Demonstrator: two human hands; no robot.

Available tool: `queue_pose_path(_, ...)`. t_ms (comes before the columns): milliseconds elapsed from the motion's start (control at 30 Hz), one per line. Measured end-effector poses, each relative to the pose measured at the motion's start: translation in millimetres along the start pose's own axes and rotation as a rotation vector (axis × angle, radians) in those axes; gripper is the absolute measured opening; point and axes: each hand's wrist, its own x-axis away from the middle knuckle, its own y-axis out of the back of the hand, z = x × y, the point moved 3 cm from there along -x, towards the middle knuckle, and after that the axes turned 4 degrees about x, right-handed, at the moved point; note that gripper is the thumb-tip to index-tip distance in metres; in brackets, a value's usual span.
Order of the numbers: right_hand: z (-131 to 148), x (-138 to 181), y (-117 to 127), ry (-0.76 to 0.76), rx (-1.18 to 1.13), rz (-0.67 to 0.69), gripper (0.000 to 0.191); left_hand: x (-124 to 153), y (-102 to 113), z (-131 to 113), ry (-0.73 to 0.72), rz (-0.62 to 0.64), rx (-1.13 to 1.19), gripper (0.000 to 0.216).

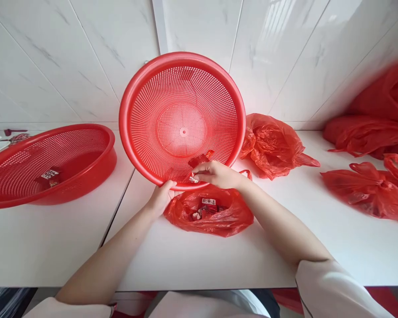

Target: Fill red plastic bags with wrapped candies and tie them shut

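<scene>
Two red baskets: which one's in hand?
The middle basket: it is tipped with its inside facing the camera, left hand gripping its rim, right hand at packets inside. The other basket, farther left, has no hand on it.

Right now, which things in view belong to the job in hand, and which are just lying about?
In use:
- tilted red basket, rim held by the left hand
- small packet at the right hand
- open red bag below

Probably just lying about:
- second red basket, left
- crumpled red bag behind
- red bags at far right
</scene>
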Motion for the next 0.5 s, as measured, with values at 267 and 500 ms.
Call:
queue_pose_path(267,-11.5,2.9,2.4,-0.111,-0.479,0.031,0.029,-3.1,1.0,-9.4,-0.139,0.036,-0.034,0.037)
queue_pose_path(500,-11.7,4.2,3.3,-0.180,-0.483,0.040,0.035,-3.5,2.9,-11.0,-0.145,-0.001,-0.062,0.013)
